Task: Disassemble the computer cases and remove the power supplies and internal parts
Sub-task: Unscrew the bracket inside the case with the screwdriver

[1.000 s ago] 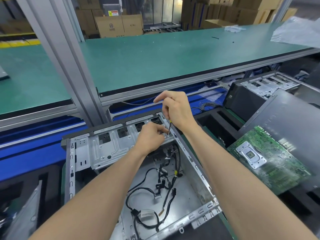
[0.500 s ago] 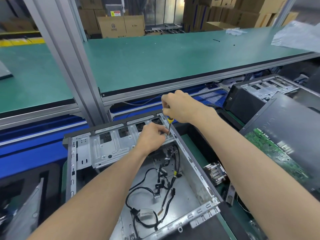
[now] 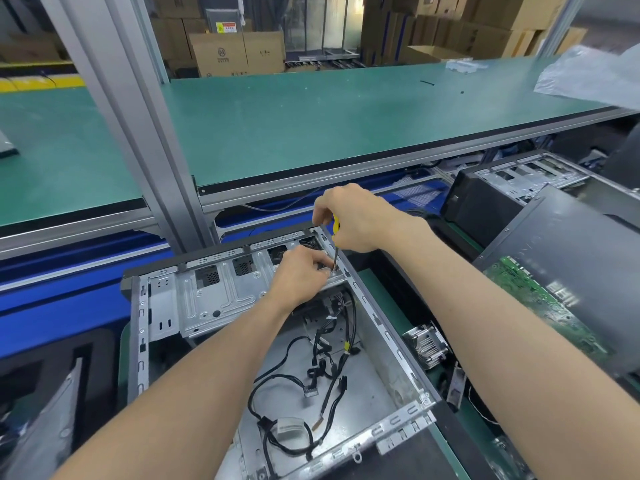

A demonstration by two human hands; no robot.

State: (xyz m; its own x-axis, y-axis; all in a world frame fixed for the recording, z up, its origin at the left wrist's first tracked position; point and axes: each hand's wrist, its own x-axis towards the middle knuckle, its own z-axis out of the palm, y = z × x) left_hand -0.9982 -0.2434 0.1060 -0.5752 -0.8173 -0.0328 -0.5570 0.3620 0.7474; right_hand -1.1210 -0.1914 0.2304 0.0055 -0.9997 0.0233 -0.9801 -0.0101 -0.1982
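Note:
An open grey metal computer case (image 3: 384,336) lies in front of me with loose black cables (image 3: 322,362) on its floor. A silver drive bracket (image 3: 211,299) spans its far end. My right hand (image 3: 356,220) grips a yellow-handled screwdriver (image 3: 335,244), held upright with its tip at the bracket's right end. My left hand (image 3: 301,271) rests on the bracket with its fingertips pinched at the screwdriver's tip; what they pinch is hidden.
A heatsink (image 3: 427,342) lies right of the case. A green motherboard (image 3: 543,303) rests on a dark side panel (image 3: 581,244), with a second case (image 3: 512,188) behind. A raised green bench (image 3: 346,109) and an aluminium post (image 3: 138,126) stand beyond.
My right hand has risen along the screwdriver, so more of the shaft shows. The view has shifted, so the heatsink beside the case now shows. My left hand has stayed at the tip.

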